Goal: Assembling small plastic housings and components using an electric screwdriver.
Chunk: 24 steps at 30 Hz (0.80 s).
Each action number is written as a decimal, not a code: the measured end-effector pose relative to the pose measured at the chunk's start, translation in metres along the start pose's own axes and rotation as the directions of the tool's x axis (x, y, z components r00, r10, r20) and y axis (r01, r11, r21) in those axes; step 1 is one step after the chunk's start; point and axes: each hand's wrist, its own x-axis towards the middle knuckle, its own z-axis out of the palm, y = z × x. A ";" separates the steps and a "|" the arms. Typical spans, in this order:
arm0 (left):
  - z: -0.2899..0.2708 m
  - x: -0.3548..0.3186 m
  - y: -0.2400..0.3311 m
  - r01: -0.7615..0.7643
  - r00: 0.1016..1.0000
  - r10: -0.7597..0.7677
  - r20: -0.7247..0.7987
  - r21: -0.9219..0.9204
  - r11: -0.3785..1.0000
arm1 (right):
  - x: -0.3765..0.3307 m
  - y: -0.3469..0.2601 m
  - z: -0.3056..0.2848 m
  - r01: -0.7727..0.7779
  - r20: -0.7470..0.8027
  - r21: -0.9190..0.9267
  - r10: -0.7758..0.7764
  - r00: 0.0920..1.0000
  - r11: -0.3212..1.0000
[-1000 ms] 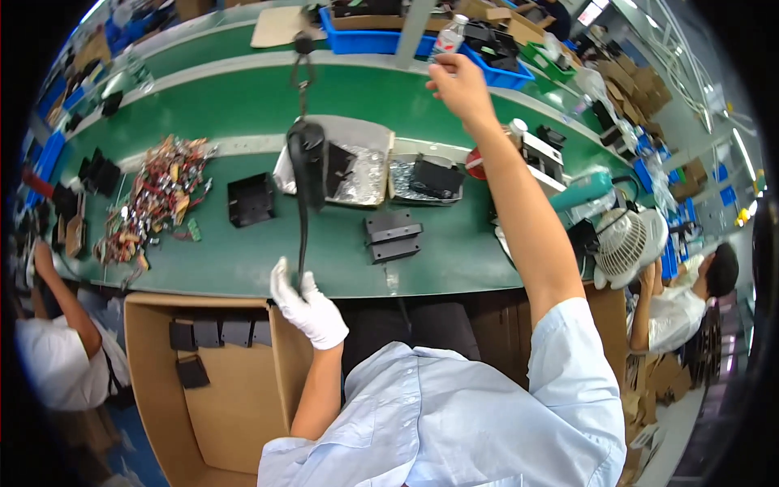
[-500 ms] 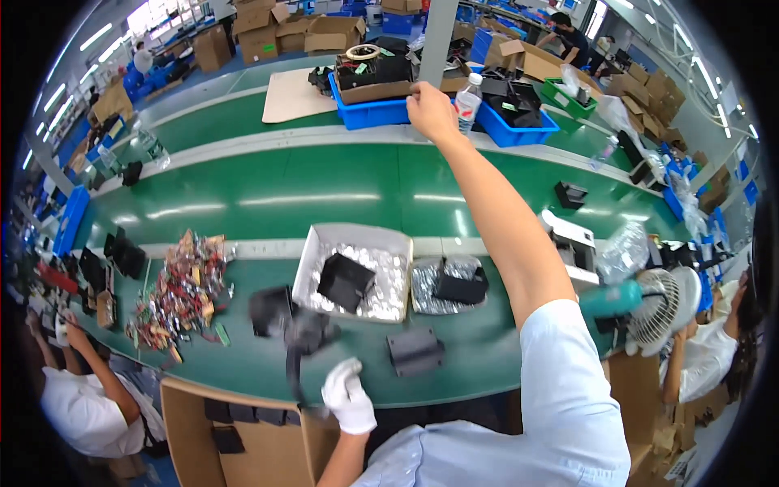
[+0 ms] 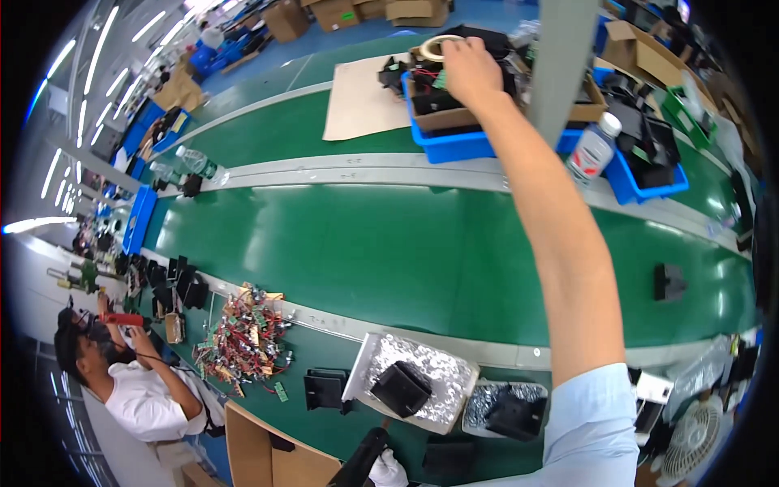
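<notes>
My right hand (image 3: 471, 69) is stretched far across the green conveyor belt (image 3: 389, 243) to a cardboard-lined blue bin (image 3: 454, 142). Its fingers close on a pale roll of tape (image 3: 438, 45) at the top of that bin, among black parts and wires. My left hand (image 3: 388, 471), in a white glove, shows only partly at the lower edge. It grips a long black part (image 3: 359, 461) just above a cardboard box (image 3: 268, 454). Two foil-lined trays (image 3: 450, 385) holding black blocks lie right in front of it.
A clear bottle (image 3: 592, 150) stands beside a grey post (image 3: 568, 57) and more blue bins (image 3: 641, 183). A heap of red-wired parts (image 3: 243, 337) and black parts lie at the near left. A seated co-worker (image 3: 138, 390) works at the left, and a small fan (image 3: 690, 442) stands at the lower right.
My right arm has reached farther out, and the hand has arrived at the tape roll in the bin. My gloved left hand has dropped toward the lower edge with the black part.
</notes>
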 end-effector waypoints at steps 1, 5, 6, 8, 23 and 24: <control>0.001 -0.002 -0.003 0.026 1.000 -0.027 -0.013 -0.031 0.999 | 0.007 0.003 0.009 0.046 0.052 -0.025 -0.045 0.998 0.999; 0.009 -0.011 -0.014 0.107 0.992 -0.116 -0.040 -0.187 0.977 | 0.028 0.021 0.044 0.023 0.156 -0.018 -0.020 0.988 1.000; 0.011 -0.013 -0.016 0.121 0.990 -0.133 -0.040 -0.228 0.966 | 0.032 0.023 0.045 0.031 0.155 -0.007 -0.029 0.988 1.000; 0.015 -0.017 -0.020 0.152 0.985 -0.171 -0.037 -0.307 0.939 | 0.039 0.022 0.043 -0.025 0.384 -0.051 0.043 0.922 0.998; 0.024 -0.002 -0.046 0.354 0.927 -0.336 0.165 -0.096 0.930 | 0.044 0.018 0.058 0.101 0.376 -0.007 -0.091 0.922 0.995; 0.026 0.001 -0.043 0.338 0.936 -0.325 0.133 -0.092 0.937 | 0.045 0.016 0.051 0.105 0.366 -0.003 -0.096 0.926 0.995</control>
